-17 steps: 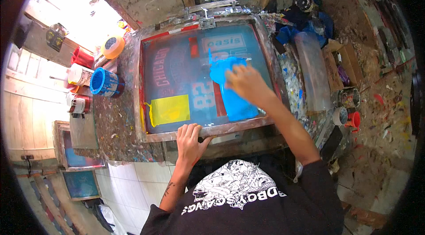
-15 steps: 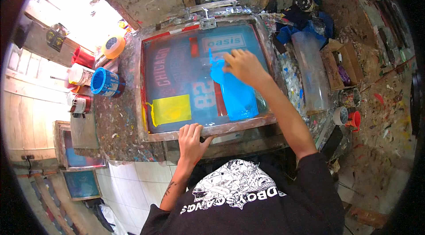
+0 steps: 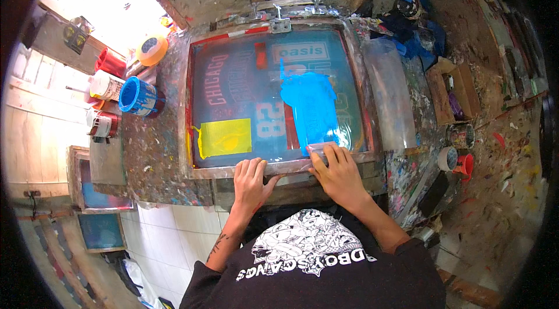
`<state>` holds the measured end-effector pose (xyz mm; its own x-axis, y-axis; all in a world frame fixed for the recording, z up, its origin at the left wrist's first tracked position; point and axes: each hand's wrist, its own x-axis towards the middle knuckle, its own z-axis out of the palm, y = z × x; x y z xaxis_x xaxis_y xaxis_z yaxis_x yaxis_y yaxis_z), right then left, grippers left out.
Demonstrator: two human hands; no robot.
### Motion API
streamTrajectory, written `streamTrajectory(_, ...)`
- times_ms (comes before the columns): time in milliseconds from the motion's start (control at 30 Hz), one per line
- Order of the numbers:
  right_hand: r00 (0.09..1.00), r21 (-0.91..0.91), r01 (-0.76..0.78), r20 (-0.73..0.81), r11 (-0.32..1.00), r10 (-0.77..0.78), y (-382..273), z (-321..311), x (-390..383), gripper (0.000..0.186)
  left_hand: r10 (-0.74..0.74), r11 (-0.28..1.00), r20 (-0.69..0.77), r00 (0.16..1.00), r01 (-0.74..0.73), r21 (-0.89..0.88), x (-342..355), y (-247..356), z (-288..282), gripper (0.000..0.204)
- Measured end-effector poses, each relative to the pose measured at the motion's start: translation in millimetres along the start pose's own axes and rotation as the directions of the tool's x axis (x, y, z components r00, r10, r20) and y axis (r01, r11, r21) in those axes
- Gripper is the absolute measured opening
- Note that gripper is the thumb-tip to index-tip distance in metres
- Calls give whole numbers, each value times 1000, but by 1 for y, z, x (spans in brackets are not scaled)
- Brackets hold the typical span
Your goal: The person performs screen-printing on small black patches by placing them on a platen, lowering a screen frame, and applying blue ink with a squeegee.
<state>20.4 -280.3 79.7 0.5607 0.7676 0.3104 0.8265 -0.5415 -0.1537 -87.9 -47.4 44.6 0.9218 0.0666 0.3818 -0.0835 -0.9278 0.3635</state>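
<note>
A screen printing frame lies on the worktable, its mesh carrying several stencil designs. Bright blue ink covers a patch right of the mesh's middle, with a thin streak running up from it. My left hand grips the frame's near edge, fingers on top and thumb at the rim. Close to the same edge, my right hand is closed around a small squeegee at the near end of the blue patch. Much of the squeegee hides under the fingers. A yellow rectangle sits at the mesh's near left.
A blue ink tub, a red tub and a roll of tape stand left of the frame. Metal hinge clamps are at the far edge. To the right are a clear sheet, a cardboard box and a red cup.
My right hand has come from the far part of the blue ink down to the frame's near edge. The blue patch looks wider at its far end. My left hand keeps its grip.
</note>
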Motion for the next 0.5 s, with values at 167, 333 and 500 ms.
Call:
streamTrajectory(167,1000,-7,-19,-11,1000,19,-7,-65,23,72,69,995,-38,997,-66,72,32,19,-46,54)
streamTrajectory(333,988,-80,91,-121,993,-101,39,-133,101,92,237,961,-368,899,-162,224,85,43,-99,53)
streamTrajectory(500,876,-99,299,-367,949,-314,65,-219,206,63,-6,981,-237,971,-40,-189,149,8,22,42)
